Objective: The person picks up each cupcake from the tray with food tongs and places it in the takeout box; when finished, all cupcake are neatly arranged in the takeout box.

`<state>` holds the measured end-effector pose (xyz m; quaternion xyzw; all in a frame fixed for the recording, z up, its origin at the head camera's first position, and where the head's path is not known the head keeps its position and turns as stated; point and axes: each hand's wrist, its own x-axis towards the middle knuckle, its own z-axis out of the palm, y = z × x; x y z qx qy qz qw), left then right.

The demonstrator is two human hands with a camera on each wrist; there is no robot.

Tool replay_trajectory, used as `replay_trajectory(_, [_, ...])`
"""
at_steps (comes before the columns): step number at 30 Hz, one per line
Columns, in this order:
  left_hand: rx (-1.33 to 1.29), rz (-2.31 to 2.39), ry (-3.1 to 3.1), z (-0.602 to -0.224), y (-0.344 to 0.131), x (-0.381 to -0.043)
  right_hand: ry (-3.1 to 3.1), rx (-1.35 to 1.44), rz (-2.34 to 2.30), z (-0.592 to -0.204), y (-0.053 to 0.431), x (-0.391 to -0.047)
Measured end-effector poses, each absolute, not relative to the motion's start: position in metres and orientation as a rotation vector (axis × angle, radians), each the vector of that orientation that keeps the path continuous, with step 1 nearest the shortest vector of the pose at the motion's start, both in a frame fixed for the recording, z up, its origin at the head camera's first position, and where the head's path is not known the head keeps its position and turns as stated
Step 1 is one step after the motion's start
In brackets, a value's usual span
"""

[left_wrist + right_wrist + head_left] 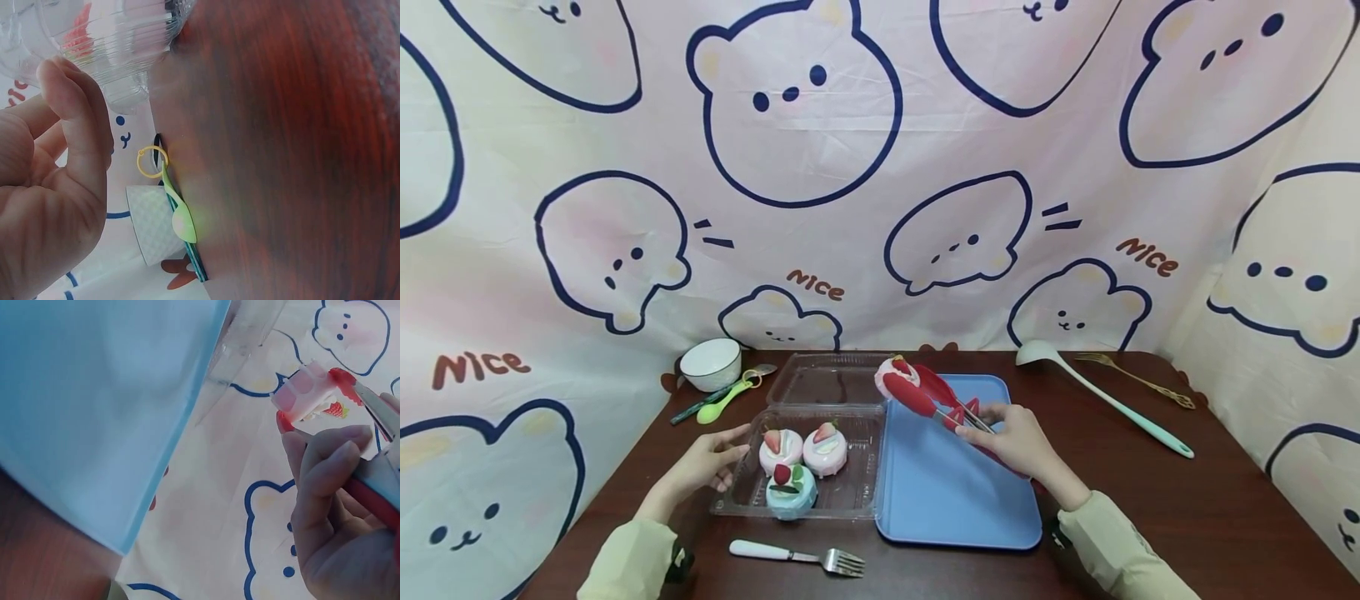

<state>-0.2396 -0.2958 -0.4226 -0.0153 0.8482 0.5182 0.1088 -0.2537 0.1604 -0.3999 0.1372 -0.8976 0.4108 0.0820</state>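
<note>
My right hand [1017,440] grips red-tipped metal tongs [913,393] above the blue tray [958,500]. Pinched between the tong tips is a small pink cake [303,394] topped with a strawberry, held up over the tray's far left corner. At the left side of the clear plastic box [859,498], my left hand [700,465] has its fingertips right at the wall, fingers loosely bent. Inside that box sit two pink cakes [825,452] with strawberry pieces and one blue cake [792,493] with a red berry and green leaf.
The box's lid [831,379] lies folded back behind it. A fork [801,556] with a white handle lies in front. White bowl [711,364] and green measuring spoon [722,407] stand back left; a ladle [1112,400] and golden fork [1138,379] lie back right.
</note>
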Motion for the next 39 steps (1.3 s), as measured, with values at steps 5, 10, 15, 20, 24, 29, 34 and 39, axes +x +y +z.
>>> replay_trajectory(5, [-0.047, 1.523, 2.493, -0.423, -0.295, -0.239, -2.712, 0.475, 1.249, -0.401, 0.154, -0.246])
replay_trajectory(10, [-0.032, 1.529, 2.484, -0.423, -0.296, -0.239, -2.735, 0.562, 1.253, -0.4, 0.146, -0.237])
replay_trajectory(15, [-0.037, 1.521, 2.498, -0.424, -0.297, -0.24, -2.746, 0.693, 1.209, -0.4, 0.137, -0.229])
replay_trajectory(20, [-0.039, 1.521, 2.497, -0.424, -0.297, -0.24, -2.761, 0.8, 1.205, -0.403, 0.128, -0.22])
replay_trajectory(24, [-0.036, 1.529, 2.49, -0.424, -0.298, -0.241, -2.804, 0.843, 1.225, -0.403, 0.124, -0.214])
replay_trajectory(29, [-0.03, 1.536, 2.488, -0.425, -0.298, -0.242, -2.848, 0.855, 1.224, -0.402, 0.122, -0.211])
replay_trajectory(34, [-0.026, 1.538, 2.488, -0.425, -0.299, -0.242, -2.851, 0.896, 1.173, -0.4, 0.12, -0.209])
replay_trajectory(39, [-0.023, 1.537, 2.488, -0.425, -0.298, -0.24, -2.847, 0.968, 0.982, -0.395, 0.116, -0.209])
